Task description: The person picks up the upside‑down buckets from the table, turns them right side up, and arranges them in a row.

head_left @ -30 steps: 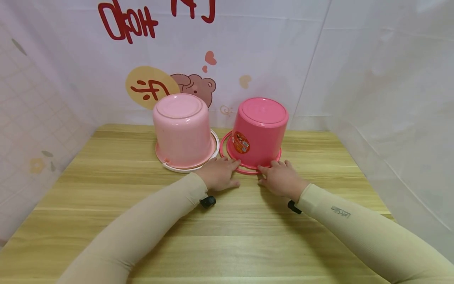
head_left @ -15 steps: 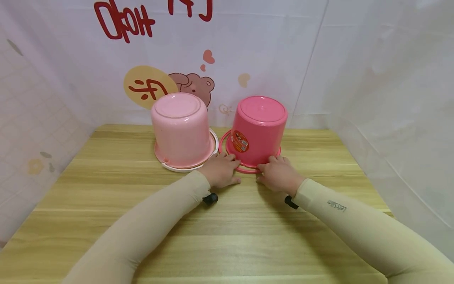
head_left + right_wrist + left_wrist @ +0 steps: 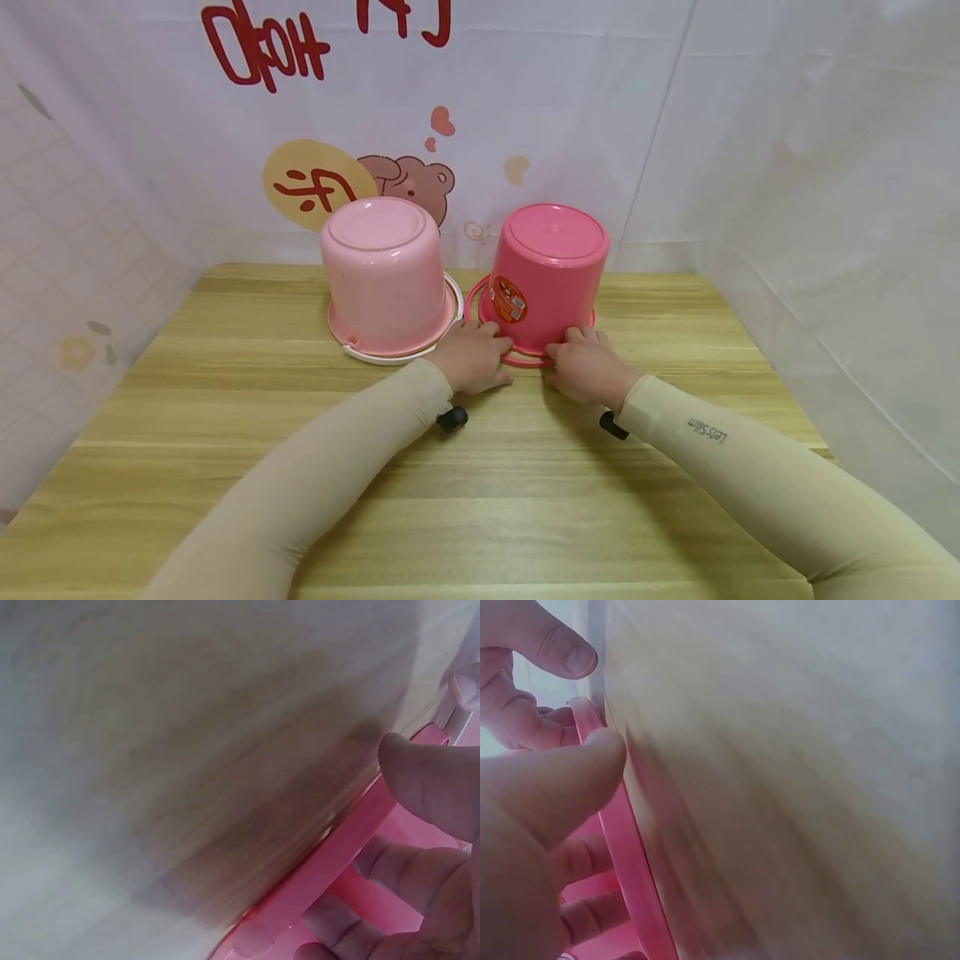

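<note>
A hot-pink bucket point(image 3: 558, 283) stands upside down toward the back of the table, its handle point(image 3: 527, 361) lying low around the front of its rim. My left hand point(image 3: 472, 358) is at the front left of that rim. In the left wrist view its thumb lies in front of the pink handle strip point(image 3: 630, 855), with fingers behind. From the right, my right hand point(image 3: 588, 367) holds the same strip point(image 3: 322, 874), thumb on the near side and fingers on the bucket side. A small gap separates the hands. The fingertips are partly hidden.
Close on the left, a light-pink bucket point(image 3: 386, 283) is also upside down, with a white handle point(image 3: 382, 361) around its base. Behind both hangs a printed white cloth point(image 3: 570, 108); another cloth wall point(image 3: 847, 250) borders the right side. The table point(image 3: 480, 517) has a wood-grain top.
My left hand has shifted slightly right along the hot-pink bucket's front. My right hand's fingers have drawn in a little at the rim. Both buckets stay where they were.
</note>
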Demonstrator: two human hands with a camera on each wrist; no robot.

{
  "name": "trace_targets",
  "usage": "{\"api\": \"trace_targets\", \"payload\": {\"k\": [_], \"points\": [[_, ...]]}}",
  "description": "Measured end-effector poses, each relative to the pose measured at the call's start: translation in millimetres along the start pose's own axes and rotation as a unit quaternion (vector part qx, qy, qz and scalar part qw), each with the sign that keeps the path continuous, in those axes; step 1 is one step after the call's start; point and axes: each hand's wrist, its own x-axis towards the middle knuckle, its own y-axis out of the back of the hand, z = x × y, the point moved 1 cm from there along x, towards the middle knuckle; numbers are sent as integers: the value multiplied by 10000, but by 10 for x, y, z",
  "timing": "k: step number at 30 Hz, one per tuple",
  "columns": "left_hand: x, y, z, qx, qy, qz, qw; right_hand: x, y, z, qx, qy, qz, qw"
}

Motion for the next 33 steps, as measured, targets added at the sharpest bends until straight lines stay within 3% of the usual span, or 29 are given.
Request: {"api": "trace_targets", "payload": {"k": [16, 33], "points": [[2, -16, -18, -411, 59, -114, 9991, -10, 3, 32, 117, 13, 251, 9996], [4, -19, -82, -697, 49, 432, 9966, -34, 68, 35, 553, -88, 356, 9978]]}}
